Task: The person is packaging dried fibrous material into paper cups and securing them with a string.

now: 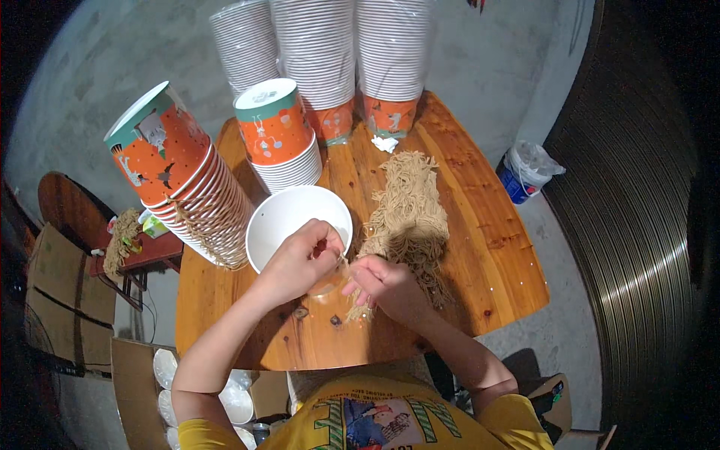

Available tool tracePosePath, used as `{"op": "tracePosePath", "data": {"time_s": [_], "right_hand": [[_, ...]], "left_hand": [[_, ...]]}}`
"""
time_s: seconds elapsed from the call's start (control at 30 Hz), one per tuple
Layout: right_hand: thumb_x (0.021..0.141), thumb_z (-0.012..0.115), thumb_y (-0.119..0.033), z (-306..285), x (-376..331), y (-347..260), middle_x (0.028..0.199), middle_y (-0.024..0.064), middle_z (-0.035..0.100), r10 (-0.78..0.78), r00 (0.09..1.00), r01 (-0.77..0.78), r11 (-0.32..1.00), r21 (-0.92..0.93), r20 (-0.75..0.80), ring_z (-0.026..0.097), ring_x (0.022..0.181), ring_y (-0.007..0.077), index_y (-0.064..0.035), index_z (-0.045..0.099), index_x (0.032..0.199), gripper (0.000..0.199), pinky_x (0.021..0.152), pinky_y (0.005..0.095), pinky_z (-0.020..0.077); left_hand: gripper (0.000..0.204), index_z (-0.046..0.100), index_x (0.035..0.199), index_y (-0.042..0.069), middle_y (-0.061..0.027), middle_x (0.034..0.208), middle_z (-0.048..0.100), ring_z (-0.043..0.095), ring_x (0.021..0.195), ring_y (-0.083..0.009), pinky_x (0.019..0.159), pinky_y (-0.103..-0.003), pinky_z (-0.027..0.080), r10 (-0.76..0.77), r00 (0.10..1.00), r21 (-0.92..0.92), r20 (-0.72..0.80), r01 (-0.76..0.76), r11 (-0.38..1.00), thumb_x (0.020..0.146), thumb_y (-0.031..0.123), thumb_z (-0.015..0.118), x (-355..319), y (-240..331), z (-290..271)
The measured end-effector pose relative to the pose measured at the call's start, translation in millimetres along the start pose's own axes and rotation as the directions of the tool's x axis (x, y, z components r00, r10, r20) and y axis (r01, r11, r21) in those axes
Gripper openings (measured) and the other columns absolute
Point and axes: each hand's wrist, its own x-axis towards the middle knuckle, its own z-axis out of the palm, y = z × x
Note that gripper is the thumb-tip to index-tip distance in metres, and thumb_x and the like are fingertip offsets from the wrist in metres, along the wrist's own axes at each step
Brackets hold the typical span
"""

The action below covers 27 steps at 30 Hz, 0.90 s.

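My left hand (304, 262) is closed in a pinch over the right rim of a white paper bucket (279, 214). A small bit of tan string (344, 259) shows at its fingertips. Just to the right, my right hand (386, 286) is closed, thumb against forefinger, at the same string; its other fingers are loosely curled. The exact grip is too small to make out. Beyond the right hand lies a long heap of tan strings (409, 199), with loose ends trailing beneath that hand.
Left of the bucket lean nested orange-and-green paper buckets (169, 154), tan string draped over them. Another upside-down bucket stack (274, 135) stands behind. Tall wrapped stacks (315, 52) line the wooden table's (480, 247) far edge, near a crumpled white tissue (385, 143). A lined pail (525, 172) stands on the floor.
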Motion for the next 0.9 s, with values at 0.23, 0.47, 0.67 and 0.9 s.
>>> {"op": "tracePosePath", "data": {"time_s": [0.23,0.47,0.67,0.9], "right_hand": [[0.095,0.052,-0.019,6,2,-13,0.066,0.0079,0.062,0.009,0.996,0.007,0.983,0.182,-0.089,0.054,0.047,0.0089,-0.0025,0.054,0.103,0.018,0.043,0.022,0.0417],[0.09,0.057,-0.007,15,3,-7,0.052,-0.0001,0.051,-0.135,0.974,0.142,0.99,0.022,-0.184,0.049,0.042,0.005,-0.0047,0.052,0.093,0.006,0.039,0.0207,0.0376],[0.092,0.054,-0.007,31,-4,7,0.059,0.0006,0.053,-0.082,0.98,0.108,0.984,0.14,-0.18,0.053,0.049,0.0061,-0.0036,0.05,0.089,0.006,0.044,0.0215,0.0416],[0.094,0.05,-0.015,45,-4,12,0.063,0.0035,0.057,-0.012,0.991,0.048,0.964,0.261,-0.137,0.056,0.053,0.007,-0.0049,0.051,0.099,0.012,0.046,0.0235,0.0433]], "left_hand": [[0.006,0.055,0.091,0.004,-0.0012,0.087,0.053,0.051,0.08,-0.0105,0.075,-0.025,0.043,0.042,0.998,0.072,0.056,-0.046,0.996,0.085,0.007,0.056,-3,-2,-4],[0.007,0.054,0.087,0.001,-0.011,0.085,0.052,0.054,0.078,-0.0233,0.071,-0.032,0.044,0.08,0.997,0.084,0.006,-0.08,0.993,0.083,0.006,0.057,-4,4,1],[0.006,0.052,0.085,0.0,-0.0155,0.084,0.051,0.052,0.084,-0.0338,0.074,-0.039,0.042,0.18,0.983,0.229,-0.045,-0.166,0.959,0.082,0.003,0.056,-7,4,3],[0.011,0.052,0.087,0.001,-0.0155,0.086,0.052,0.052,0.086,-0.035,0.075,-0.041,0.042,0.319,0.942,0.447,-0.108,-0.241,0.861,0.079,0.002,0.06,-13,8,-2]]}}
